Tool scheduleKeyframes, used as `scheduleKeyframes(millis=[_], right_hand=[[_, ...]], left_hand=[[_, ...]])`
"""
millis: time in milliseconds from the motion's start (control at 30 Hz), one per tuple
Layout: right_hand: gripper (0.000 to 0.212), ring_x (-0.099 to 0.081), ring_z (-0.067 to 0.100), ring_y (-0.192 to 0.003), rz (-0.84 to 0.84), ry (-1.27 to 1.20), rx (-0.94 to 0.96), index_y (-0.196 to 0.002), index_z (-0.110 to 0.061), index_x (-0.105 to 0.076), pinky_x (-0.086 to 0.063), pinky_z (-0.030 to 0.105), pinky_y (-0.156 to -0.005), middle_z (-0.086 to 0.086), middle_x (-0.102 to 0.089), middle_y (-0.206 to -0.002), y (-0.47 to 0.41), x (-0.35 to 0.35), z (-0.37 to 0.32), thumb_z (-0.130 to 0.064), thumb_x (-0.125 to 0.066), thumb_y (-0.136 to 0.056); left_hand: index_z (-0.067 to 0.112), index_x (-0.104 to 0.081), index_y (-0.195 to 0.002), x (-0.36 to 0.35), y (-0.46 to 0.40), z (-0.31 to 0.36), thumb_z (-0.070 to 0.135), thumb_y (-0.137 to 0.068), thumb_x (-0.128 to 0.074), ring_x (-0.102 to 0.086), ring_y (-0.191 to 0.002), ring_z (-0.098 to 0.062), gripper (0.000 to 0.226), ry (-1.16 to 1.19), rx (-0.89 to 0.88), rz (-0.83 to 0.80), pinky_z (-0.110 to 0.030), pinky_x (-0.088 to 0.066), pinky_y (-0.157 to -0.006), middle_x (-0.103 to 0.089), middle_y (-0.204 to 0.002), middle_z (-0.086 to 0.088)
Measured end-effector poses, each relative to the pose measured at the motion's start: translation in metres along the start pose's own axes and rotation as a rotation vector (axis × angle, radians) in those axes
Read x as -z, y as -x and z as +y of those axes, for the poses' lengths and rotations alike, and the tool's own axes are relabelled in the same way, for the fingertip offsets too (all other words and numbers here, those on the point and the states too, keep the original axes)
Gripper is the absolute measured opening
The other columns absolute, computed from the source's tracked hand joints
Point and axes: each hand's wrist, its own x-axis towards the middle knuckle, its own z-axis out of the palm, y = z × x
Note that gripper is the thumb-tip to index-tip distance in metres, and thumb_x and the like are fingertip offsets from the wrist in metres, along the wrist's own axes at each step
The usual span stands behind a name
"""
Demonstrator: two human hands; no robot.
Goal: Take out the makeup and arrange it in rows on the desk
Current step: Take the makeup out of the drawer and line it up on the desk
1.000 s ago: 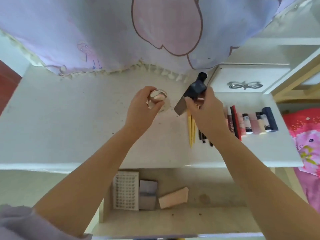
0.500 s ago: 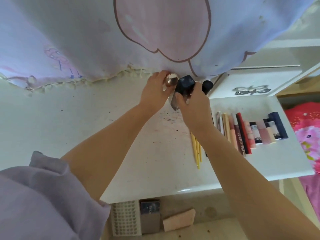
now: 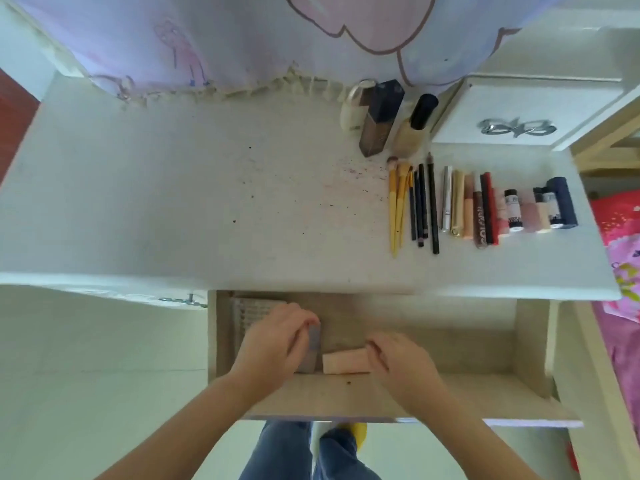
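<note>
1. Inside the open pale wooden drawer (image 3: pixel 450 344), the left hand (image 3: pixel 273 344) grips a grey rectangular compact (image 3: pixel 311 351); the right hand (image 3: pixel 401 365) pinches a peach wedge sponge (image 3: pixel 346 363).
2. Left of the compact lies a white perforated tray (image 3: pixel 256 311).
3. Above the drawer, the white counter (image 3: pixel 173 202) carries yellow-handled brushes (image 3: pixel 396 206), pencils, tubes and three bottles (image 3: pixel 381 119) beneath a lilac curtain (image 3: pixel 242 36).

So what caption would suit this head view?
Both hands in the open drawer: left hand on a grey case, right hand at a peach sponge.
</note>
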Motion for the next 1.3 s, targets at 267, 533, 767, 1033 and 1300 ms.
scheduleKeyframes(millis=[267,533,767,1033,1300], right_hand=[[0.035,-0.041,0.028,-0.121,-0.328,0.345,-0.184,-0.13,-0.017,-0.039,-0.035,0.037,-0.093,0.008,-0.04,-0.132,-0.012,-0.071,0.049,-0.028,-0.036,-0.097],[0.033,-0.047,0.029,-0.116,-0.256,0.371,-0.134,-0.124,-0.013,-0.042,-0.037,0.038,-0.091,0.009,-0.049,-0.126,-0.021,-0.086,0.048,-0.031,-0.042,-0.096],[0.03,-0.054,0.026,-0.11,-0.31,0.222,-0.117,-0.124,-0.021,-0.052,-0.038,0.037,-0.094,0.005,-0.054,-0.122,-0.017,-0.085,0.056,-0.031,-0.039,-0.098],[0.021,-0.054,0.014,-0.084,-0.158,-0.229,-0.257,-0.11,-0.015,-0.056,-0.036,0.021,-0.064,0.002,-0.064,-0.102,-0.003,-0.037,0.048,-0.027,-0.051,-0.094],[0.008,-0.062,0.003,-0.056,0.092,-0.54,-0.221,-0.096,-0.024,-0.06,-0.046,0.015,-0.049,-0.007,-0.066,-0.073,0.02,0.087,0.016,-0.029,-0.054,-0.094]], left_hand=[[0.014,-0.01,-0.149,-0.086,0.001,-0.049,0.013,-0.089,-0.048,-0.014,-0.142,-0.029,0.071,-0.701,0.234,-0.61,-0.047,-0.006,-0.118,-0.013,-0.153,-0.01],[0.009,-0.026,-0.144,-0.086,0.002,-0.053,0.009,-0.089,-0.049,-0.022,-0.137,-0.03,0.06,-0.888,0.172,-0.601,-0.054,0.004,-0.114,-0.03,-0.142,-0.013],[0.01,-0.031,-0.141,-0.086,-0.002,-0.056,0.01,-0.091,-0.042,-0.032,-0.134,-0.025,0.051,-0.838,0.167,-0.558,-0.05,0.008,-0.115,-0.04,-0.139,-0.008],[0.016,-0.05,-0.128,-0.075,-0.007,-0.054,0.022,-0.094,-0.047,-0.038,-0.129,-0.023,0.034,-0.733,0.088,-0.598,-0.046,0.006,-0.117,-0.047,-0.13,-0.005],[0.027,-0.061,-0.106,0.013,-0.032,-0.007,0.023,-0.089,-0.061,-0.053,-0.088,0.0,0.018,0.032,0.273,-0.452,-0.009,-0.04,-0.075,-0.055,-0.094,0.015]])
